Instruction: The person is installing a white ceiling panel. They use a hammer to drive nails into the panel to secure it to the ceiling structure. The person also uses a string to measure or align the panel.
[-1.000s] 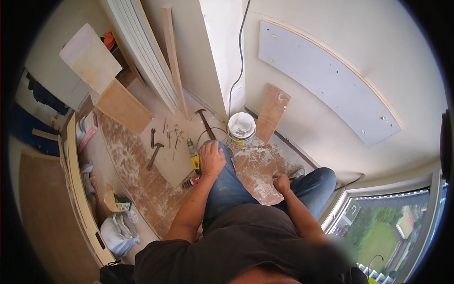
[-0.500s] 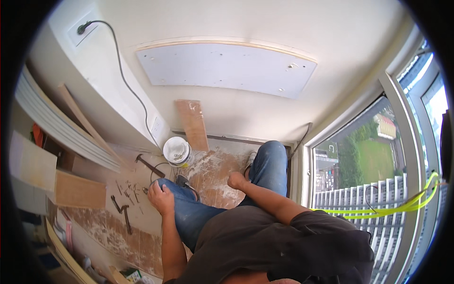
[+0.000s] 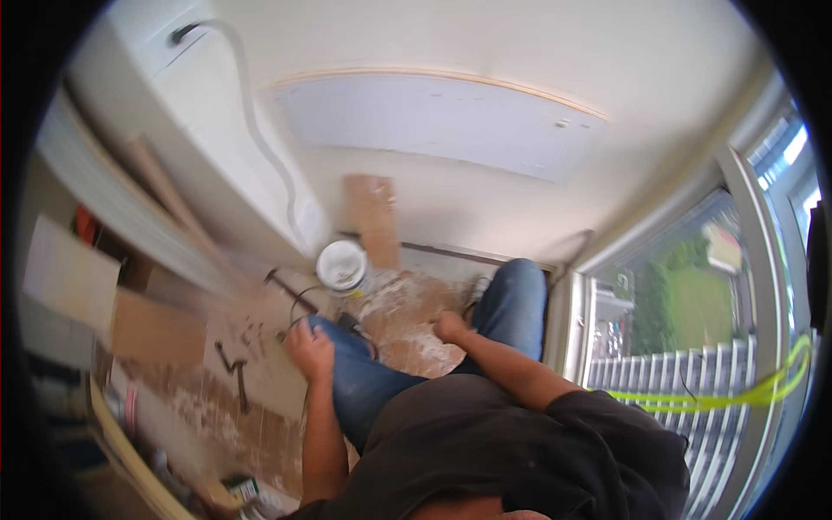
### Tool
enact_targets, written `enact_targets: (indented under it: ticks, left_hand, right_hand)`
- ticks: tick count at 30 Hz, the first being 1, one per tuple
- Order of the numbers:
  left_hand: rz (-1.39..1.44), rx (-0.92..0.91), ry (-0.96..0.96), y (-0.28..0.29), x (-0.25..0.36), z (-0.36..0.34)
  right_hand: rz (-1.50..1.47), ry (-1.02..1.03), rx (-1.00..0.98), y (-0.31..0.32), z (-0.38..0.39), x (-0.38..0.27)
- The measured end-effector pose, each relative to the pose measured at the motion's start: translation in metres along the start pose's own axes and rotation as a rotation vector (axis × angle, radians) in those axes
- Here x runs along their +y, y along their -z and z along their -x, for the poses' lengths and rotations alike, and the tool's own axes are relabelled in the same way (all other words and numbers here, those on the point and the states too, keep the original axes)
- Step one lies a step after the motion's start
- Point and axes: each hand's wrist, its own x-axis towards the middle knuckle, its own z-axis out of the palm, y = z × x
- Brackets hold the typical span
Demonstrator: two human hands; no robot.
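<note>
My left hand (image 3: 309,349) lies on my left knee, its fingers loosely spread over the jeans (image 3: 347,394). A dark cable (image 3: 297,302) loops on the floor just beyond that knee. My right hand (image 3: 449,328) is closed like a fist at the inner side of my right leg (image 3: 515,299). Nothing sticks out of it, and its palm side is hidden. Left of my left hand, a hammer (image 3: 241,386) lies on the floor. Another hammer (image 3: 290,290) lies nearer the white bucket (image 3: 342,267). The picture is smeared by motion.
A wooden board (image 3: 373,221) leans on the wall below a pale mounted panel (image 3: 433,121). Long strips (image 3: 130,199) and brown boards (image 3: 160,329) stand at left. Small scraps (image 3: 251,338) litter the floor. A window (image 3: 667,295) with yellow-green cords (image 3: 693,400) is at right.
The whole view has swung, so the surroundings sit further right in the picture. Both hands keep their places at my legs.
</note>
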Motion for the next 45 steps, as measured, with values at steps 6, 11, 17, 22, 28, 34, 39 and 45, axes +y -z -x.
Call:
enact_targets:
  ticks: [6, 11, 17, 22, 28, 34, 39, 45]
  left_hand:
    - [0.109, -0.021, -0.005, 0.004, 0.009, -0.006]
    - [0.125, 0.053, 0.02, 0.01, 0.005, -0.001]
    - [0.16, 0.085, 0.022, 0.019, 0.011, -0.005]
    - [0.102, -0.017, 0.005, 0.012, 0.001, -0.004]
    - [0.134, 0.027, 0.006, 0.015, 0.008, -0.008]
    - [0.134, 0.038, 0.009, 0.012, 0.007, -0.006]
    - [0.125, 0.069, 0.002, 0.008, 0.006, -0.004]
    - [0.13, 0.08, 0.002, 0.005, 0.008, -0.005]
  right_hand:
    - [0.081, 0.005, 0.152, -0.035, -0.03, 0.057]
    - [-0.096, 0.059, -0.01, -0.023, -0.024, 0.035]
    - [-0.344, 0.045, -0.134, -0.025, -0.021, 0.053]
    - [0.087, 0.17, -0.137, -0.025, -0.033, 0.057]
    - [-0.025, 0.204, -0.072, -0.035, -0.033, 0.066]
    - [-0.004, 0.255, 0.019, -0.05, -0.043, 0.088]
    - [0.077, 0.285, 0.011, -0.044, -0.038, 0.08]
    - [0.212, 0.28, 0.182, -0.04, -0.037, 0.072]
